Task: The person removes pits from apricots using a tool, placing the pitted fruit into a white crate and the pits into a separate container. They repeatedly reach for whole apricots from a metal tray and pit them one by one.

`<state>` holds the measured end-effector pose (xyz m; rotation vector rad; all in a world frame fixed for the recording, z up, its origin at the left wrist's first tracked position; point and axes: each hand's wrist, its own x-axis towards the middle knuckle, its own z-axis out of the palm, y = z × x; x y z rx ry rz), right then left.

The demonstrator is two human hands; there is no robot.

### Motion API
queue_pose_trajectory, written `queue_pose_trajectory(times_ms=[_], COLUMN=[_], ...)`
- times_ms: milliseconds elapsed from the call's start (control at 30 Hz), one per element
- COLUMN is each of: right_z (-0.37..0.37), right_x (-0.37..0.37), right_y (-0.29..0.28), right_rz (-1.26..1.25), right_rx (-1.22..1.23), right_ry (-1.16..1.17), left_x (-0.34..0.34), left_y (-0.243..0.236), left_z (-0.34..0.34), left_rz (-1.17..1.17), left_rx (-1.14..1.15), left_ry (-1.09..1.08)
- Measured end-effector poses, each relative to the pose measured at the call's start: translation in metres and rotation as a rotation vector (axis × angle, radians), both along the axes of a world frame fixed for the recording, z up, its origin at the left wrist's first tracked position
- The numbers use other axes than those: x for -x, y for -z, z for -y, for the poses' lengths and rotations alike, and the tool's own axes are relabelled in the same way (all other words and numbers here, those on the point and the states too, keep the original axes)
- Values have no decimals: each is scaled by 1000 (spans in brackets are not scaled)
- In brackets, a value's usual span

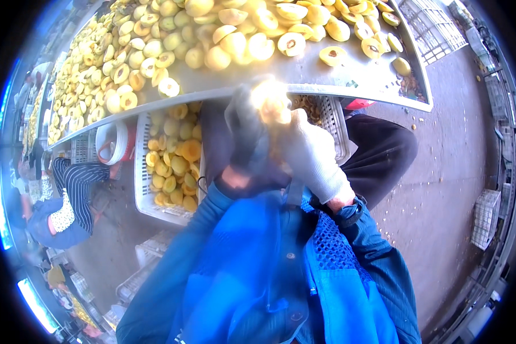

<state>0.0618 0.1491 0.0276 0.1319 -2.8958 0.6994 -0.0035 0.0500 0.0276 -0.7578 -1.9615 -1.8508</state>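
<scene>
My left hand (247,131), in a dark grey glove, and my right hand (315,146), in a white knit glove, meet close together at the table's near edge. Between their fingertips is a yellow stone fruit (274,103), washed out by glare. My left fingers are curled round it, blurred. My right fingers are bent closed against it; whether they grip a tool is hidden. Just beyond, halved yellow stone fruit (229,43), some with brown pits showing, cover much of the metal table (212,86).
Below the table, a white crate (142,189) of yellow halves stands left of my legs, and another crate (333,123) with brown bits stands right. A white bucket (110,142) and a seated person in striped trousers (80,183) are farther left. Scraps dot the floor (436,172).
</scene>
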Motion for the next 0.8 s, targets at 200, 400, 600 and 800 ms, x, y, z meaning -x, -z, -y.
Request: queue_pose_trajectory(times_ms=[200,400,600,800], right_z=[-5,-15,-26,-39], right_x=[1,-8,-14,-17], right_y=[6,-4,0,-24], right_rz=[39,390,334,361], right_rx=[-69,1322,804,629], right_ry=[-132,-24,-56,-218], left_x=[9,17,41,56], left_y=[15,24,31,14], left_z=[7,6,17,38], left_rz=[-30,55,-411,-417], left_rx=[127,87,274,666], left_ry=[49,173,360,512])
